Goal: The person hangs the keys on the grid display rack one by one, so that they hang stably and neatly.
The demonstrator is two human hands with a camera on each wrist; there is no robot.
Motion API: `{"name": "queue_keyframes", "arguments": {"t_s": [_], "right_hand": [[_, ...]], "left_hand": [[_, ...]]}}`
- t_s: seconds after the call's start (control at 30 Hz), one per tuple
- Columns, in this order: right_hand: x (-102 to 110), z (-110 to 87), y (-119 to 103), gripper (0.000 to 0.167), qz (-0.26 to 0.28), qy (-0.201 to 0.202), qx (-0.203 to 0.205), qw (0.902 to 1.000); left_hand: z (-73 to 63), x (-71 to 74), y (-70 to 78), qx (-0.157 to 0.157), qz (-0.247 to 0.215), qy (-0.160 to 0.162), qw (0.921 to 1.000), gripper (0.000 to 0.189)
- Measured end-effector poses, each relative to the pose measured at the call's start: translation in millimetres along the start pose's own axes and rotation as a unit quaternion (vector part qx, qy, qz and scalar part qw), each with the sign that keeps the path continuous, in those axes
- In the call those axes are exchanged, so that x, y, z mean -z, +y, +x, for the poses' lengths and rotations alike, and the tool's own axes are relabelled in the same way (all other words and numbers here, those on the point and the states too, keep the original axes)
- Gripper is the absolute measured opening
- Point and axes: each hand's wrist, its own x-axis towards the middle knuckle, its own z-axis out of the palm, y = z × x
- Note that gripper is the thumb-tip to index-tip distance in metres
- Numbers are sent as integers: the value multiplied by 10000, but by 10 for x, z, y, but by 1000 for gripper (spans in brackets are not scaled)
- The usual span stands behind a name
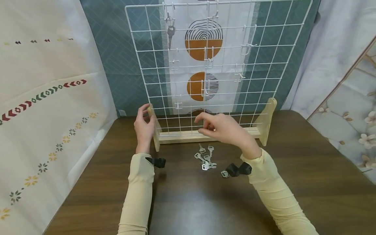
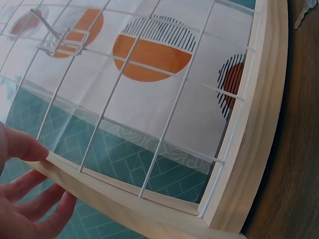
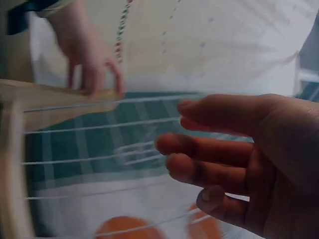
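Observation:
A white wire grid rack (image 1: 264,25) stands upright in a wooden stand. My left hand (image 1: 144,127) holds the top of the stand's left side support (image 1: 155,130); in the left wrist view the thumb lies on one face of the wood (image 2: 114,194) and the fingers on the other. My right hand (image 1: 226,129) hovers in front of the lower grid, fingers loosely bent with nothing between them. Below it, several silver keys (image 1: 205,165) lie in a loose group on the table. One key (image 1: 171,31) hangs on a ring from a hook at the grid's upper left.
Several white hooks (image 1: 249,45) are fixed at different heights on the grid. A small silver piece (image 1: 225,174) lies on the brown table (image 1: 188,209) beside the right wrist's black camera (image 1: 238,169). Patterned cloths (image 1: 53,65) hang around the sides and back.

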Motion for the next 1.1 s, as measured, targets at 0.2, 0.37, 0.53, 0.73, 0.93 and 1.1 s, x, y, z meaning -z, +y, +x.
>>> {"name": "queue_keyframes", "arguments": {"t_s": [0.2, 0.37, 0.53, 0.73, 0.93, 1.1], "right_hand": [[-565, -53, 521, 24, 443, -1015, -588, 9921], [-883, -79, 860, 20, 428, -1230, -1160, 9847], [-1070, -55, 1031, 12, 206, -1178, -1572, 9803], [-1143, -57, 1075, 16, -7, -1310, -2044, 9701], [-1177, -56, 1122, 8, -23, -1404, -2125, 9670], [-1201, -59, 1134, 8, 30, -1437, -2067, 9678]], "left_hand": [[-23, 2, -10, 27, 172, -104, 9998, 44], [-43, -10, -34, -60, 295, -132, 9995, 45], [-31, -9, -21, -106, 261, -25, 9996, 44], [-30, -11, -3, -75, 241, -10, 9997, 44], [-35, -18, 11, -5, 230, 9, 9997, 44], [-41, -23, 37, 31, 281, 14, 9996, 44]]}}
